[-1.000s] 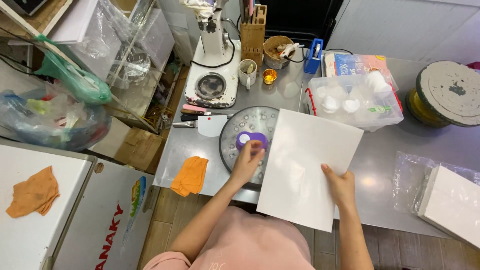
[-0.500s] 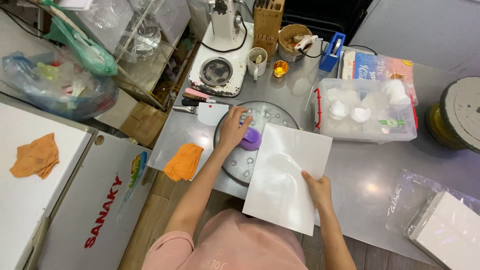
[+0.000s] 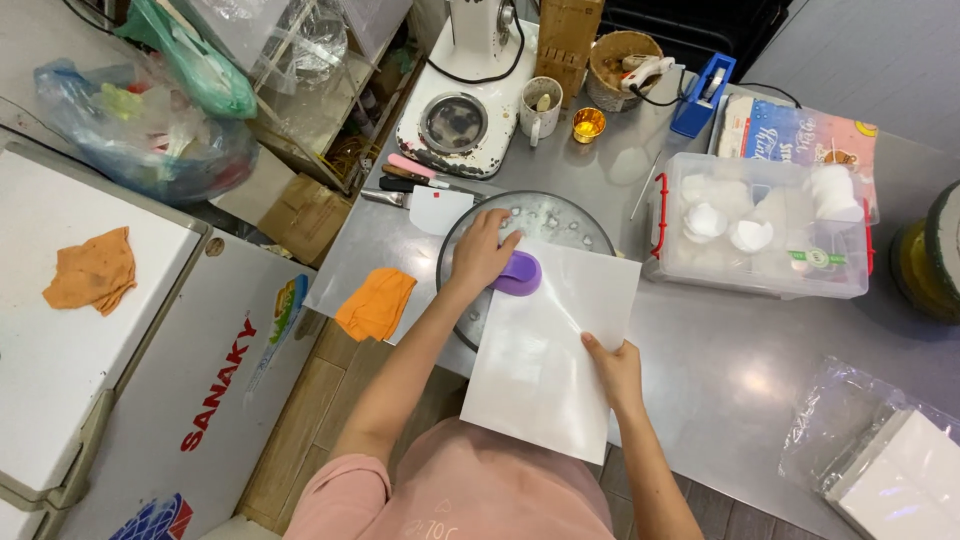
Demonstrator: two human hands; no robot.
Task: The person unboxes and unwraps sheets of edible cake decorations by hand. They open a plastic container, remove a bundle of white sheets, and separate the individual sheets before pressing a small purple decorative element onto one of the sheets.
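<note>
White sheet (image 3: 548,350), large and glossy, lies across the near edge of the grey table (image 3: 740,350), partly over a round glass tray (image 3: 545,215) and overhanging the table edge toward the person's lap.

Going from the left: an orange cloth (image 3: 92,270) rests on a white chest freezer (image 3: 110,340), and a second orange cloth (image 3: 376,304) lies on the table's left corner. Just beyond it are a white scraper (image 3: 440,208) and a pink-handled tool (image 3: 412,166), below the base of a stand mixer (image 3: 455,120).

The left hand (image 3: 482,252) is pressed on a small purple punch (image 3: 520,273) at the sheet's top left corner; its grip is curled over the tool, fingers together on top. The right hand (image 3: 612,370) pinches the sheet's right edge, thumb on top and fingers hidden beneath, so its grip is clamped on the sheet.

Further right stand a clear plastic box (image 3: 760,235) with red latches holding white paper cups, and at the far right a clear bag (image 3: 880,460) with a white stack inside.

The sheet looks light and thin, probably card or coated paper: stiff enough to hold flat where it overhangs, yet likely to crease if bent sharply, and its sheen suggests a slippery face. Holding it by an edge, as the right hand does, seems the safest place.
</note>
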